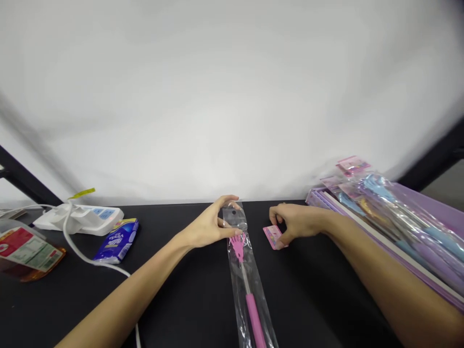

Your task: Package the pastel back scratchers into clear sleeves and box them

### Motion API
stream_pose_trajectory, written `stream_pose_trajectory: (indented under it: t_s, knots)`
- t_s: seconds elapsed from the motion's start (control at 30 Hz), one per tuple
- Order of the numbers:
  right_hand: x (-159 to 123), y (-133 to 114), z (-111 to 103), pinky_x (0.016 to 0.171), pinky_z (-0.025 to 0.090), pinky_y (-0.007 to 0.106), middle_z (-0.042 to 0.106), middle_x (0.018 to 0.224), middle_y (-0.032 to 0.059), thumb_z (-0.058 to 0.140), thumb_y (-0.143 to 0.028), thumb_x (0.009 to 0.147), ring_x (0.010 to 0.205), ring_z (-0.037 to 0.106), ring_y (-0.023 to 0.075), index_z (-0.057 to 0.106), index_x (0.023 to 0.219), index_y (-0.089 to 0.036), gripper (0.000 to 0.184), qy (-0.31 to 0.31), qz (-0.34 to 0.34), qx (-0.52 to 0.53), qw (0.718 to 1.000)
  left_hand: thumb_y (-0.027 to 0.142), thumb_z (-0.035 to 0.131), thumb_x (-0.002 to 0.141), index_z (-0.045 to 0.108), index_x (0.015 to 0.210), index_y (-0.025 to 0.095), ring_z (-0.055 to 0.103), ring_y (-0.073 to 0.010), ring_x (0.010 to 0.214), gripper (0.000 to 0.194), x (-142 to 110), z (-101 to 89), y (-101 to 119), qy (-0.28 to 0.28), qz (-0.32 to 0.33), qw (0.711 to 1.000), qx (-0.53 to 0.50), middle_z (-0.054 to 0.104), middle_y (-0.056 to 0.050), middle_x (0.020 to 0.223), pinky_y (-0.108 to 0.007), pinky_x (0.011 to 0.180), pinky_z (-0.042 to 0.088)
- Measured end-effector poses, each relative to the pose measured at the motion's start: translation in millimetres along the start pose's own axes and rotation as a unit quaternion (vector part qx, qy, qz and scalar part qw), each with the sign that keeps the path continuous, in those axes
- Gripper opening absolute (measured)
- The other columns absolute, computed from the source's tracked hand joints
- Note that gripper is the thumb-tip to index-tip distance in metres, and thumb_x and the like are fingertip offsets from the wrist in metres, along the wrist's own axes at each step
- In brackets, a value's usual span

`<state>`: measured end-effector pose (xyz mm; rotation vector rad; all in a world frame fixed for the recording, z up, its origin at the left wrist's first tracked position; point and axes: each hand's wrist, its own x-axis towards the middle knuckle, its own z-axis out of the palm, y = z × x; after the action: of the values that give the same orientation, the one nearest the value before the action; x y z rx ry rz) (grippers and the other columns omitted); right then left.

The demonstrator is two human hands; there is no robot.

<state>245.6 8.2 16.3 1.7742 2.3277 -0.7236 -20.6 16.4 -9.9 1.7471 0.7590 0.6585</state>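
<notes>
A pink back scratcher (pixel 254 319) with a hand-shaped head and metal shaft lies inside a long clear plastic bag (pixel 236 280), pointing away from me. My left hand (pixel 210 224) grips the bag near its top, its thumb across the bag at the scratcher's head and its index finger by the far edge. To the right of the bag, my right hand (pixel 295 224) pinches a small pink printed card (pixel 272 235) between thumb and fingers, low over the black table. The card is apart from the bag.
At right, several bagged back scratchers (pixel 398 217) lie on a purple box (pixel 333 203). On the left are a white power strip (pixel 105 220) with a trailing cable (pixel 78 246), a blue tissue pack (pixel 118 240) and a labelled bottle (pixel 31 253). A white wall (pixel 232 106) stands behind the table.
</notes>
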Motion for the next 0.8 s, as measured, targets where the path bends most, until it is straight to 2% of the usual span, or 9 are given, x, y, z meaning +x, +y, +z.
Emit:
stream_pose_trajectory:
  t_s: [0.1, 0.2, 0.27, 0.37, 0.47, 0.53, 0.6, 0.67, 0.8]
  knots:
    - [-2.2, -5.9, -4.8, 0.060, 0.042, 0.028, 0.067, 0.084, 0.0043, 0.074, -0.035, 0.065, 0.073, 0.060, 0.0198, 0.054, 0.083, -0.019, 0.031, 0.028, -0.028, 0.076, 0.996, 0.024, 0.074, 0.076, 0.039, 0.136, 0.029, 0.066, -0.0110, 0.067, 0.070, 0.4, 0.9, -2.9, -0.004, -0.007, 1.000, -0.003, 0.051, -0.012, 0.135, -0.024, 0.057, 0.050]
    - [-5.6, -17.3, -11.5, 0.070, 0.046, 0.028, 0.071, 0.086, 0.0026, 0.059, -0.029, 0.080, 0.079, 0.063, 0.0187, 0.060, 0.087, -0.019, 0.012, 0.132, -0.111, 0.176, 0.969, 0.023, 0.074, 0.076, 0.038, 0.136, 0.028, 0.068, -0.0139, 0.073, 0.070, 0.8, 2.4, -4.7, -0.010, 0.004, 0.999, -0.034, 0.051, -0.012, 0.134, -0.028, 0.064, 0.054]
    - [-6.4, -27.8, -13.1, 0.076, 0.046, 0.029, 0.071, 0.095, 0.0026, 0.055, -0.029, 0.086, 0.087, 0.064, 0.0192, 0.065, 0.096, -0.021, 0.017, 0.187, -0.172, 0.207, 0.945, 0.023, 0.075, 0.076, 0.037, 0.137, 0.028, 0.070, -0.0165, 0.078, 0.072, 0.8, 3.7, -4.5, -0.015, 0.007, 0.999, -0.049, 0.051, -0.013, 0.135, -0.032, 0.070, 0.056]
    - [-4.4, -42.6, -9.4, 0.083, 0.046, 0.029, 0.069, 0.110, 0.0031, 0.048, -0.024, 0.090, 0.098, 0.062, 0.0190, 0.065, 0.109, -0.023, 0.025, 0.211, -0.230, 0.211, 0.926, 0.024, 0.075, 0.077, 0.034, 0.139, 0.029, 0.070, -0.0169, 0.076, 0.075, 0.3, 5.2, -2.5, -0.021, 0.007, 0.998, -0.060, 0.051, -0.014, 0.136, -0.032, 0.069, 0.057]
    - [-0.3, -50.2, -3.7, 0.074, 0.046, 0.028, 0.070, 0.100, 0.0031, 0.051, -0.019, 0.088, 0.087, 0.063, 0.0175, 0.063, 0.109, -0.023, 0.024, 0.271, -0.220, 0.168, 0.922, 0.025, 0.075, 0.077, 0.035, 0.140, 0.031, 0.070, -0.0162, 0.075, 0.075, -0.2, 5.7, -0.4, -0.025, 0.014, 0.998, -0.061, 0.045, -0.015, 0.143, -0.030, 0.066, 0.056]
    - [2.3, -51.2, -1.6, 0.066, 0.044, 0.027, 0.070, 0.086, 0.0014, 0.057, -0.020, 0.086, 0.074, 0.061, 0.0160, 0.063, 0.101, -0.022, 0.016, 0.313, -0.207, 0.145, 0.916, 0.026, 0.075, 0.077, 0.035, 0.141, 0.031, 0.071, -0.0169, 0.076, 0.076, -0.4, 5.6, 0.1, -0.024, 0.018, 0.998, -0.054, 0.037, -0.016, 0.149, -0.031, 0.066, 0.056]
    - [4.4, -50.4, -0.8, 0.064, 0.043, 0.026, 0.068, 0.080, -0.0001, 0.060, -0.022, 0.085, 0.069, 0.058, 0.0146, 0.065, 0.093, -0.021, 0.008, 0.341, -0.209, 0.131, 0.907, 0.028, 0.077, 0.076, 0.033, 0.142, 0.032, 0.071, -0.0173, 0.077, 0.079, -0.5, 5.5, 0.0, -0.019, 0.020, 0.999, -0.046, 0.031, -0.017, 0.152, -0.031, 0.065, 0.057]
    - [6.4, -49.1, -0.1, 0.066, 0.044, 0.026, 0.068, 0.082, -0.0002, 0.061, -0.022, 0.086, 0.070, 0.058, 0.0138, 0.068, 0.090, -0.021, 0.008, 0.349, -0.222, 0.118, 0.903, 0.028, 0.077, 0.075, 0.032, 0.144, 0.032, 0.070, -0.0172, 0.078, 0.082, -0.4, 5.7, -0.2, -0.018, 0.021, 0.999, -0.045, 0.030, -0.017, 0.153, -0.031, 0.066, 0.057]
    - [11.2, -47.1, 3.9, 0.075, 0.047, 0.029, 0.066, 0.098, 0.0039, 0.052, -0.021, 0.093, 0.083, 0.061, 0.0160, 0.068, 0.113, -0.024, 0.026, 0.357, -0.240, 0.073, 0.900, 0.026, 0.076, 0.076, 0.033, 0.144, 0.033, 0.069, -0.0155, 0.078, 0.080, 0.2, 7.2, -0.3, -0.029, 0.034, 0.997, -0.057, 0.034, -0.015, 0.150, -0.030, 0.066, 0.056]
